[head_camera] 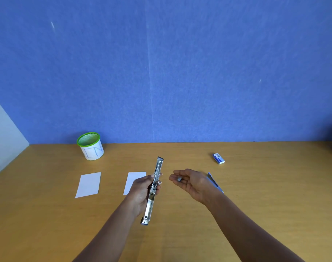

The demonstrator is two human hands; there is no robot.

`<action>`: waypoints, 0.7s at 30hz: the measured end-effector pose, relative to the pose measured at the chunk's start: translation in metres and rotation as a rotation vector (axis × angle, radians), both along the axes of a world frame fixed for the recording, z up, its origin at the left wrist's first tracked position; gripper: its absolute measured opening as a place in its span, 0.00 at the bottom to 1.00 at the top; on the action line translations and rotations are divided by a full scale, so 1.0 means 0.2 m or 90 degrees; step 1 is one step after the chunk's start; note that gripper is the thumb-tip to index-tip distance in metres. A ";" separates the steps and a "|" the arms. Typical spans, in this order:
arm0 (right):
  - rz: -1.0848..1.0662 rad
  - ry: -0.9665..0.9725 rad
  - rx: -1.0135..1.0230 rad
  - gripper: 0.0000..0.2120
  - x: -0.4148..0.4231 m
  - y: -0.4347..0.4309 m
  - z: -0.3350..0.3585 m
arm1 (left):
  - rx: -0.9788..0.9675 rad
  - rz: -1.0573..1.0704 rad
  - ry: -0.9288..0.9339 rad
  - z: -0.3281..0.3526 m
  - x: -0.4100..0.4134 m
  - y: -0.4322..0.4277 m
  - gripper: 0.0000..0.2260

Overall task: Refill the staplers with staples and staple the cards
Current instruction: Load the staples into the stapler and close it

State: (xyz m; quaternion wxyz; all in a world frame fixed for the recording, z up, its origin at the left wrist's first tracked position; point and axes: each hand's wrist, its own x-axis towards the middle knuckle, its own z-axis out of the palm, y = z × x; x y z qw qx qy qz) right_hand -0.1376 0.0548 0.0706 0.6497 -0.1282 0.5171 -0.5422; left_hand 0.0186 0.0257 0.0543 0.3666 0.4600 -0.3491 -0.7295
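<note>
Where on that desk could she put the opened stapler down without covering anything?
Bare wood lies near the front edge of the desk, below the left card, and between the green-rimmed cup and the staple box. The middle is crowded: both hands, the second card and a blue stapler.

Bright, even light; soft shadows; edges bowed, perhaps slightly soft.

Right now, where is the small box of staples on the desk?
In the head view, the staple box lies on the right side of the desk, near the blue wall, beyond the open right hand and clear of it.
</note>
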 end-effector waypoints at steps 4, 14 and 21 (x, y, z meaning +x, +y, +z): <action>0.025 0.023 -0.013 0.13 0.00 0.01 0.02 | 0.000 -0.003 0.000 0.00 0.00 0.00 0.11; 0.012 0.044 -0.033 0.10 0.00 0.01 0.00 | -0.005 -0.012 -0.010 0.00 0.01 0.00 0.11; 0.067 0.265 -0.118 0.06 0.04 0.01 0.01 | -0.002 -0.010 -0.020 0.00 0.00 0.00 0.11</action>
